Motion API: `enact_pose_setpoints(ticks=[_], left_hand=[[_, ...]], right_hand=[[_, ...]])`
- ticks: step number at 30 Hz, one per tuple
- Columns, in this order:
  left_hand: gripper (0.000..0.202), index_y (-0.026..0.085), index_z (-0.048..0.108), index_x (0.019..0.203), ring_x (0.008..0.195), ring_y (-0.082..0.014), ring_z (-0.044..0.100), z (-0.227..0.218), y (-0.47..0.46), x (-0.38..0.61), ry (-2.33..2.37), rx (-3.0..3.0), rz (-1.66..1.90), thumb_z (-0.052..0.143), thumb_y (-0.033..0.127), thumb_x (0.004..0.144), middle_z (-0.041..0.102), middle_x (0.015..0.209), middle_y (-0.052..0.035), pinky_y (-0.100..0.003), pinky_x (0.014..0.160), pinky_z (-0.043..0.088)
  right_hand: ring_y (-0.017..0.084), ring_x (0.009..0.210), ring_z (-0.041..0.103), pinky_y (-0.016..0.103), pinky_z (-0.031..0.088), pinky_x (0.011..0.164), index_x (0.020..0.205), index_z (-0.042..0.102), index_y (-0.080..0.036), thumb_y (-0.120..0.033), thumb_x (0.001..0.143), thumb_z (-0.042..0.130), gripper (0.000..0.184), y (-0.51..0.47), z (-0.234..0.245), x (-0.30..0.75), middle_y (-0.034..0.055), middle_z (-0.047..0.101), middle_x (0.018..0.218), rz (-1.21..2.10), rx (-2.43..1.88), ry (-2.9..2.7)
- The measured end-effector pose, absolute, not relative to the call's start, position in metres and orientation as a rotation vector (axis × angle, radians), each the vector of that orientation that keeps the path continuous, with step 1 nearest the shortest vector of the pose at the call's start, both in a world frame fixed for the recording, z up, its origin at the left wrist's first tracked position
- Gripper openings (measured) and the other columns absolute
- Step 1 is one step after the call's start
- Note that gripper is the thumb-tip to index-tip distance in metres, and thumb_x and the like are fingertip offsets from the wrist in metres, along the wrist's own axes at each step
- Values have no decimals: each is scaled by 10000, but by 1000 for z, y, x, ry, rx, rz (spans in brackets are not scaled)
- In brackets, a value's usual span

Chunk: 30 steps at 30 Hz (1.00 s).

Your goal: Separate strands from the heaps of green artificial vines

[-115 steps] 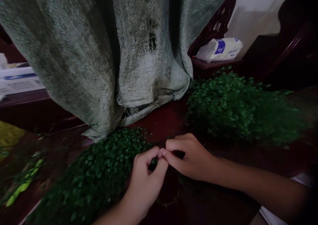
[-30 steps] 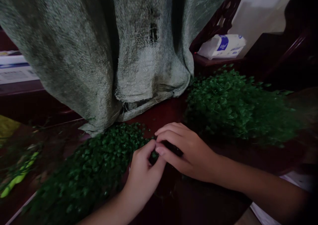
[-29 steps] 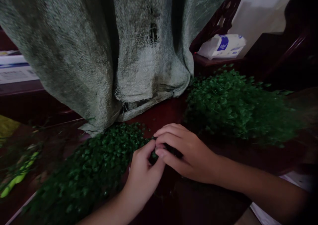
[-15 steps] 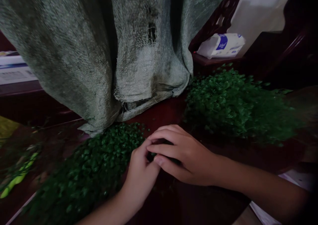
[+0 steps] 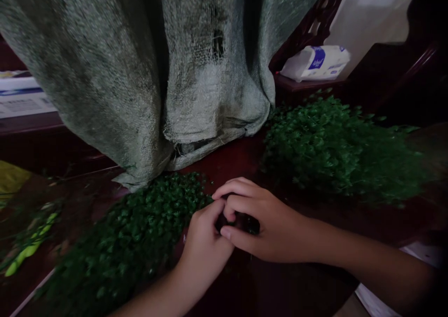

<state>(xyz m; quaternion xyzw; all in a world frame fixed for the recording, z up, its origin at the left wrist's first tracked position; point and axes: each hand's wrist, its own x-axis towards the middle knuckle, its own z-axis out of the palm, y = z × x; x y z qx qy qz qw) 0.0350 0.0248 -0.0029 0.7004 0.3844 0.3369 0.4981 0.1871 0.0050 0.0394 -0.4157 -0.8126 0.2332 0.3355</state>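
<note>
- L hand [image 5: 205, 233]: pts to approx. 1 o'clock, forearm [image 5: 164, 286] running up from 7; index bent over, thumb alongside, small gap btwn.
- R hand [image 5: 276, 226]: pts to approx. 10 o'clock, forearm rising from 4; fingers arched over, thumb lower & nearly straight, tip at L thumb.
- Hands meet at thumbs/fingers, both half-curled round a narrow dark hollow; can't tell what either holds (too dim in there).
- Low mat of greens [image 5: 133, 242]: approx. 8 o'clock from hands, just beside L hand, on dark red table [image 5: 227, 161].
- Fluffier heap of greens [image 5: 336, 149]: approx. 2 o'clock, beyond R hand.
- Grey-green woven sack [image 5: 196, 88] (frayed hole in it): 12 o'clock, bottom edge near mat's far end.
- Farther out: wht/blue soft pack [image 5: 318, 64] at 1 o'clock on a ledge, wht box [image 5: 23, 105] at 10, bright yellow-green strip [image 5: 30, 248] approx. 9.
</note>
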Motion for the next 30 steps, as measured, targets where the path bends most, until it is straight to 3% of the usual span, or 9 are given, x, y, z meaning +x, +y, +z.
enact_pose_setpoints(ticks=[8, 13, 18, 24, 27, 30], left_hand=[[112, 178, 494, 642, 602, -132, 482, -2, 25, 35, 922, 1807, 787, 456, 76, 621, 549, 640, 19, -223, 550, 345], [97, 176, 516, 671, 600, -149, 521, -4, 25, 33, 933, 1907, 741, 442, 116, 690, 582, 661, -4, -238, 547, 351], [113, 186, 477, 610, 543, -133, 492, -6, 24, 32, 864, 1992, 725, 419, 124, 684, 539, 587, 15, -226, 508, 346], [149, 179, 545, 643, 554, -141, 532, -5, 24, 31, 846, 2016, 707, 416, 134, 702, 571, 613, 5, -228, 506, 375], [198, 176, 624, 733, 610, -169, 595, -5, 24, 31, 812, 2006, 697, 427, 166, 756, 639, 688, -19, -251, 537, 429], [278, 192, 673, 926, 779, -211, 653, -4, 25, 30, 745, 1983, 701, 415, 202, 822, 702, 883, -52, -291, 624, 497]], right_hand=[[171, 976, 556, 322, 445, 855, 703, 492, -189, -106, 767, 629, 172, 3, 44, 187, 44, 616, 1067, 838, -1158, -1987], [168, 1015, 557, 326, 439, 890, 736, 530, -185, -129, 808, 620, 128, 2, 47, 187, 40, 624, 1099, 924, -1161, -1978], [165, 1061, 543, 305, 448, 886, 771, 561, -185, -132, 813, 633, 99, 0, 51, 188, 39, 602, 1163, 1026, -1160, -2004], [167, 1112, 523, 323, 427, 949, 812, 582, -187, -139, 846, 610, 65, 0, 50, 189, 48, 596, 1171, 1081, -1106, -2004], [171, 1125, 519, 333, 422, 963, 824, 591, -188, -130, 851, 599, 64, 1, 51, 190, 51, 593, 1178, 1123, -1086, -2004], [176, 1142, 512, 351, 413, 988, 824, 593, -188, -133, 856, 598, 64, 2, 53, 191, 52, 589, 1197, 1200, -1059, -2008]])
